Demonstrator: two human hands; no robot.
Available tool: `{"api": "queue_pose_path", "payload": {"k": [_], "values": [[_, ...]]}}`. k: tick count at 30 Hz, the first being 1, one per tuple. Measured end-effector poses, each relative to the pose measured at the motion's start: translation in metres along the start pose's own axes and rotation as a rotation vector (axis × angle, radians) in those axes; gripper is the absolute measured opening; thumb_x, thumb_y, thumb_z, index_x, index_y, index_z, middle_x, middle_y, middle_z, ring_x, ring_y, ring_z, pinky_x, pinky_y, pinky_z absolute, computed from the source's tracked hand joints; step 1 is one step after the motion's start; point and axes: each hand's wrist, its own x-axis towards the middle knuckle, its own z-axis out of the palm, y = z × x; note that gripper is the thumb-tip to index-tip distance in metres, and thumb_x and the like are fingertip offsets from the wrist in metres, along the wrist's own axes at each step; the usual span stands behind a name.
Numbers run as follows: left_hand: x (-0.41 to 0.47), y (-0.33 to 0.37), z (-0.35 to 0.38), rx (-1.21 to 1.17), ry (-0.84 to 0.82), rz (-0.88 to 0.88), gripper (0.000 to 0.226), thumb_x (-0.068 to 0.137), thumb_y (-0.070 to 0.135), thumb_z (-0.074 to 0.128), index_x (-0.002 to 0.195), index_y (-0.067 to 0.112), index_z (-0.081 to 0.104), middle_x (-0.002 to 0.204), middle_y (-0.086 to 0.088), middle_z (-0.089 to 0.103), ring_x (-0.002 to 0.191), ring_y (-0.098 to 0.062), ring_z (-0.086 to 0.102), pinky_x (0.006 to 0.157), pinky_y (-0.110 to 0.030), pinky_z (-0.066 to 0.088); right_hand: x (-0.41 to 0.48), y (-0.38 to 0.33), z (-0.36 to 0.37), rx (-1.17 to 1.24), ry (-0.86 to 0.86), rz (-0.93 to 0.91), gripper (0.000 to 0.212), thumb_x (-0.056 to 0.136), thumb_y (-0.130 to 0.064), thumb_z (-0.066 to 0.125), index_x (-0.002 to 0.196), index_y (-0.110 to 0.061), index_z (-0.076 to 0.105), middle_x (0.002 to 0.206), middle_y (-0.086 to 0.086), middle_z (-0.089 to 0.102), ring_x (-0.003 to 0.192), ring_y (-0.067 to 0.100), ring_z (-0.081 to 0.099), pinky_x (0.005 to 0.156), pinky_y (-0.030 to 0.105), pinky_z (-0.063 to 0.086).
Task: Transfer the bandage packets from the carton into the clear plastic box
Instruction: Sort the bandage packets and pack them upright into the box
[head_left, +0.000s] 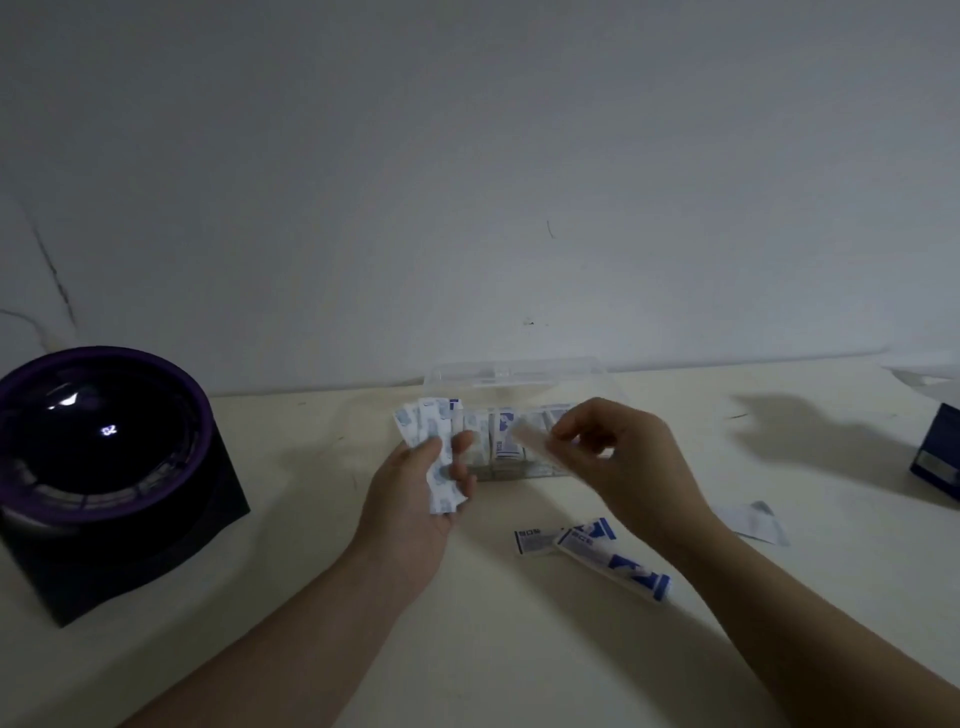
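Step in hand: mid-transfer, loading packets one at a time.

The left hand (421, 488) was held palm-up just in front of the clear plastic box (498, 395), which stood at the far edge of the counter (519, 649). Its fingers (462, 447) were curled round a fanned bundle of bandage packets (431, 441).

The right hand (618, 457) was over the box's front wall, its fingertips pinching one pale strip (530, 441).

Several packets stood in rows inside the box. Two loose packets (587, 551) lay on the counter below the right wrist.

Judgement: the next move calls for lowering the single strip into a gap between the rows, then drawing another from the fan. The loose pair would need collecting afterwards.

Limits of the view:
- The pinched strip was motion-blurred, so I could not tell whether it was wrapped or bare.
- The dark blue carton (940, 457) sat at the right edge, cut off by the frame, with its contents unseen.
- The box's lid and rear wall were barely distinguishable from the wall behind.
- The print on the packets was illegible.
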Motion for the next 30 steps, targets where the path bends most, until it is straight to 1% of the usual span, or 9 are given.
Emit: {"api": "queue_pose_path", "payload": {"k": [2, 4, 6, 9, 14, 19, 22, 27, 30], "values": [[0.001, 0.002, -0.001, 0.040, 0.056, 0.040, 0.022, 0.097, 0.006, 0.041, 0.100, 0.017, 0.060, 0.069, 0.000, 0.063, 0.048, -0.007, 0.043, 0.049, -0.020, 0.042, -0.002, -0.004, 0.005, -0.301, -0.115, -0.252, 0.009, 0.080, -0.012, 0.071, 0.077, -0.021, 0.070, 0.067, -0.024, 0.053, 0.066, 0.000, 0.048, 0.062, 0.010, 0.039], [0.001, 0.003, -0.002, 0.074, 0.077, 0.051, 0.023, 0.097, 0.007, 0.042, 0.099, 0.020, 0.062, 0.073, 0.001, 0.053, 0.054, -0.007, 0.037, 0.057, -0.022, 0.036, -0.006, -0.006, 0.014, -0.442, -0.377, -0.345, 0.006, 0.083, -0.019, 0.068, 0.086, -0.023, 0.071, 0.077, -0.020, 0.057, 0.075, 0.001, 0.046, 0.064, 0.012, 0.035], [0.000, 0.004, -0.002, 0.095, 0.053, 0.051, 0.025, 0.098, 0.009, 0.041, 0.105, 0.020, 0.062, 0.075, 0.001, 0.046, 0.057, -0.008, 0.032, 0.060, -0.023, 0.033, -0.006, -0.007, 0.008, -0.482, -0.536, -0.216, 0.014, 0.086, -0.030, 0.064, 0.099, -0.026, 0.070, 0.089, -0.016, 0.060, 0.081, 0.000, 0.050, 0.066, 0.006, 0.036], [-0.001, 0.007, -0.004, 0.097, 0.028, 0.047, 0.025, 0.098, 0.012, 0.042, 0.114, 0.018, 0.061, 0.075, 0.003, 0.044, 0.057, -0.008, 0.032, 0.062, -0.022, 0.033, 0.004, -0.007, -0.019, -0.445, -0.560, 0.034, 0.014, 0.084, -0.036, 0.066, 0.094, -0.026, 0.066, 0.086, -0.018, 0.060, 0.079, -0.004, 0.057, 0.066, 0.007, 0.042], [-0.004, 0.004, -0.001, 0.119, -0.035, 0.047, 0.025, 0.099, 0.017, 0.042, 0.115, 0.022, 0.060, 0.074, 0.004, 0.045, 0.059, -0.008, 0.033, 0.065, -0.022, 0.031, -0.005, -0.010, -0.039, -0.803, -0.903, 0.250, 0.046, 0.076, -0.048, 0.071, 0.111, -0.021, 0.059, 0.096, -0.009, 0.050, 0.088, 0.008, 0.050, 0.076, 0.020, 0.042], [-0.008, 0.000, -0.001, 0.157, -0.085, 0.010, 0.028, 0.099, 0.024, 0.041, 0.117, 0.030, 0.061, 0.075, 0.006, 0.045, 0.059, -0.008, 0.035, 0.069, -0.023, 0.033, -0.008, -0.007, -0.047, -0.759, -0.975, 0.357, 0.033, 0.077, -0.040, 0.072, 0.093, -0.012, 0.062, 0.083, -0.003, 0.064, 0.065, 0.007, 0.058, 0.061, 0.017, 0.044], [-0.012, 0.003, 0.002, 0.101, -0.128, -0.079, 0.025, 0.100, 0.024, 0.037, 0.112, 0.031, 0.057, 0.070, 0.004, 0.043, 0.048, -0.007, 0.035, 0.066, -0.024, 0.033, -0.007, -0.010, -0.065, -0.695, -0.993, 0.397, 0.016, 0.081, -0.030, 0.069, 0.075, -0.020, 0.058, 0.074, -0.004, 0.064, 0.061, 0.005, 0.059, 0.057, 0.015, 0.046], [-0.017, -0.001, 0.003, 0.066, -0.159, -0.104, 0.027, 0.101, 0.019, 0.033, 0.118, 0.020, 0.054, 0.064, 0.002, 0.040, 0.039, -0.006, 0.031, 0.060, -0.027, 0.031, 0.003, -0.027, -0.073, -0.540, -0.675, 0.204, 0.010, 0.085, -0.019, 0.065, 0.085, -0.028, 0.069, 0.074, -0.015, 0.066, 0.061, -0.007, 0.058, 0.063, 0.005, 0.043], [-0.014, -0.002, 0.000, 0.112, -0.096, -0.055, 0.027, 0.101, 0.019, 0.033, 0.118, 0.018, 0.055, 0.059, 0.005, 0.041, 0.038, -0.005, 0.029, 0.053, -0.023, 0.033, -0.001, -0.032, -0.051, -0.601, -0.728, 0.155, 0.023, 0.084, -0.026, 0.067, 0.106, -0.018, 0.068, 0.089, -0.012, 0.064, 0.074, -0.004, 0.057, 0.068, 0.004, 0.040]]}}
